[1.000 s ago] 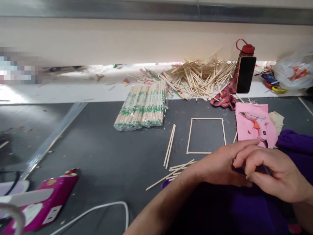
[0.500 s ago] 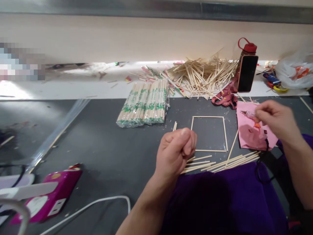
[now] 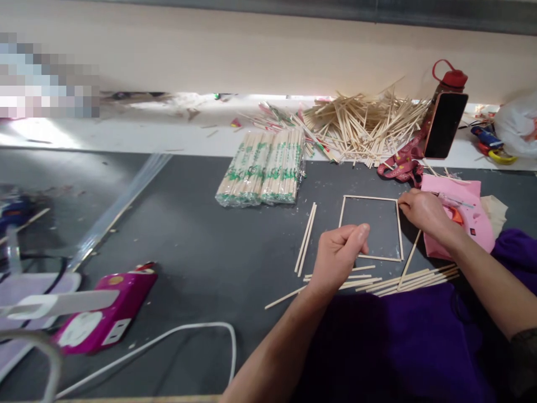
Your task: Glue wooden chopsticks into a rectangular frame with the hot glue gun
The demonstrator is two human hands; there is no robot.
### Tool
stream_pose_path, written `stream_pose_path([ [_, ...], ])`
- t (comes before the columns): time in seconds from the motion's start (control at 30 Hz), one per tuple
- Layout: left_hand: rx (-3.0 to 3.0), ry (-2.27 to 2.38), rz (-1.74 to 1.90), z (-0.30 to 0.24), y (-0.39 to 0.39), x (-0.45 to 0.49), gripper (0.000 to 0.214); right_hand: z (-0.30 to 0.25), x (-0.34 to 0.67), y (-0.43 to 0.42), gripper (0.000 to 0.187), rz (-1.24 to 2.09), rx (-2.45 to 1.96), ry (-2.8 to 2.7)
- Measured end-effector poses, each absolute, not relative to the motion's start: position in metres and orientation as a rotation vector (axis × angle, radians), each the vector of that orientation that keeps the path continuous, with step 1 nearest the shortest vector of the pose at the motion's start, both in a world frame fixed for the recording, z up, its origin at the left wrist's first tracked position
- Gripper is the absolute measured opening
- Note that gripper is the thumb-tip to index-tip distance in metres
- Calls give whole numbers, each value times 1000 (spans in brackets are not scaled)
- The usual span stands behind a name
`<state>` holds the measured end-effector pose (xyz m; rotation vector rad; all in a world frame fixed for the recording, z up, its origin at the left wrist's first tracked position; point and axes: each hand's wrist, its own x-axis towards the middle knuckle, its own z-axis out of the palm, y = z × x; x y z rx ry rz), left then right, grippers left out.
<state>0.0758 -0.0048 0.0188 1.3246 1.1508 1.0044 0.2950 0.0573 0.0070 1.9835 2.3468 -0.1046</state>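
Observation:
A square frame of thin wooden sticks (image 3: 369, 197) lies flat on the dark table (image 3: 201, 246). My right hand (image 3: 424, 212) rests at its top right corner, fingers curled and pinched on the corner. My left hand (image 3: 339, 253) hovers over the frame's lower left corner, fingers closed in a loose fist with the thumb pressed to the forefinger; what it holds is hidden. Several loose sticks (image 3: 413, 276) lie in a row just below the frame, and a pair of sticks (image 3: 306, 238) lies to its left.
Two wrapped packs of chopsticks (image 3: 262, 173) and a loose stick pile (image 3: 364, 123) lie behind. A phone (image 3: 444, 126) leans on a red-capped bottle (image 3: 451, 78). A glue gun (image 3: 455, 204) lies on a pink sheet (image 3: 478, 226). Purple cloth (image 3: 398, 347), a magenta power strip (image 3: 104, 313) and a white cable (image 3: 168, 347) lie near me.
My right hand dropped from over the pink sheet to the frame's top right corner. My left fist moved right and down to the frame's lower left corner. The view shifted left.

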Motion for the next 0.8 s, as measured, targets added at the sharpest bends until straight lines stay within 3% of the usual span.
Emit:
stream_pose_path([
  [0.33, 1363, 1198, 1033, 20, -5, 77, 46, 6, 287, 61, 32, 59, 1957, 2252],
  [0.6, 1392, 1215, 1068, 21, -5, 76, 46, 33, 347, 86, 21, 236, 2450, 2249],
  [0.8, 1355, 1216, 1137, 18, 0, 71, 46, 40, 382, 99, 28, 219, 2556, 2121],
])
